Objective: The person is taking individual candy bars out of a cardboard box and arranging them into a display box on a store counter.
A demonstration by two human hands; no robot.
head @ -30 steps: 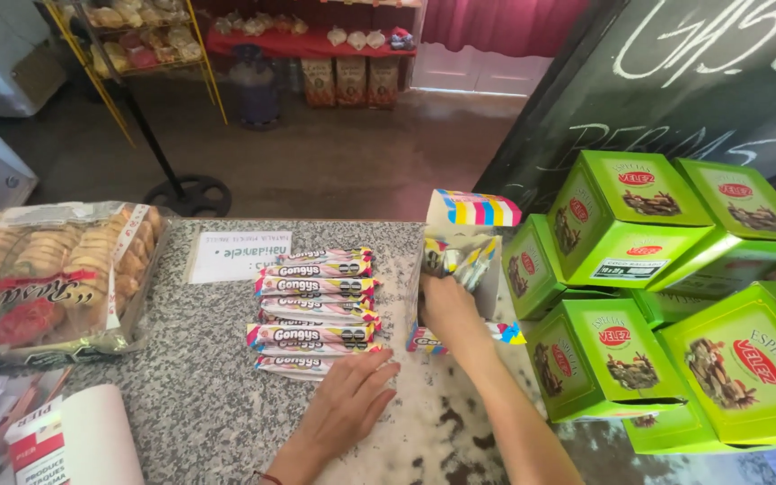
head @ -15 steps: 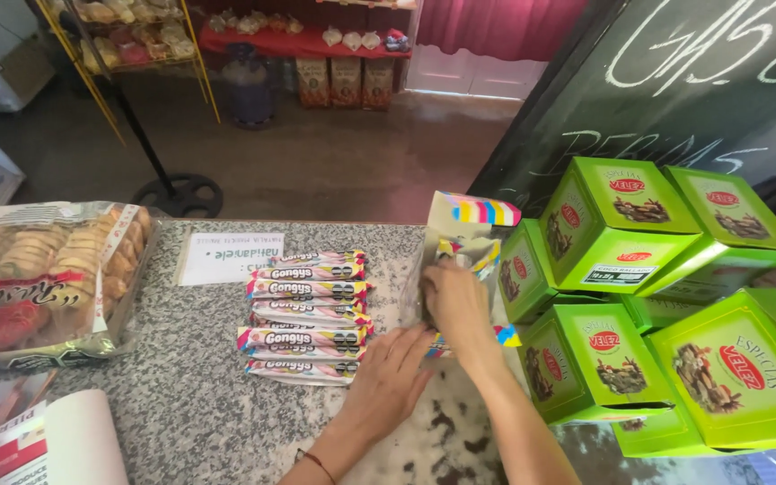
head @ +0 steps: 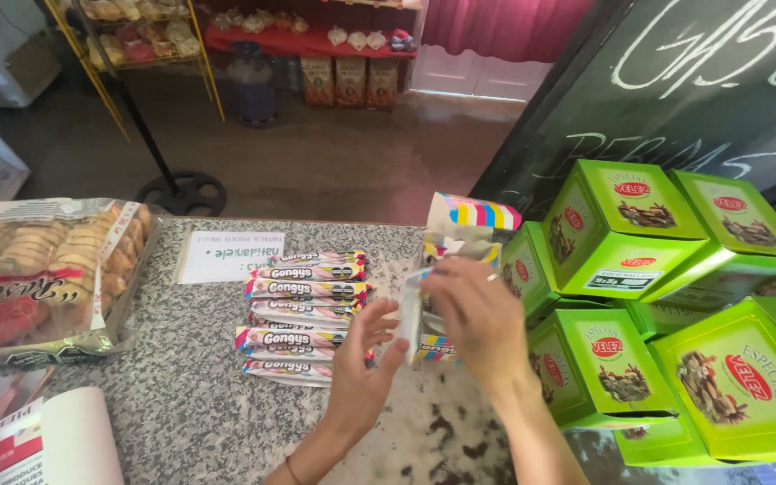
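Note:
A small open display box (head: pixel 430 348) with a striped lid (head: pixel 475 214) stands on the speckled counter (head: pixel 181 404). My right hand (head: pixel 476 316) is over the box, its fingers pinched on a thin wrapped candy stick (head: pixel 418 275) at the box's top. My left hand (head: pixel 363 364) lies beside the box's left wall with fingers spread, thumb against the wall and nothing in it. Just left of that hand, several long wrapped candy bars (head: pixel 303 314) lie stacked in a row.
Green cartons (head: pixel 617 233) are stacked at the right, close behind the box. A tray of bagged biscuits (head: pixel 42 269) sits at the left, a white card (head: pixel 231 254) behind the bars, a paper roll (head: pixel 74 440) at the front left. A chalkboard (head: pixel 675 99) stands behind the cartons.
My left hand has slid right from the bars to the box's side. My right hand has come up out of the box with a candy stick pinched.

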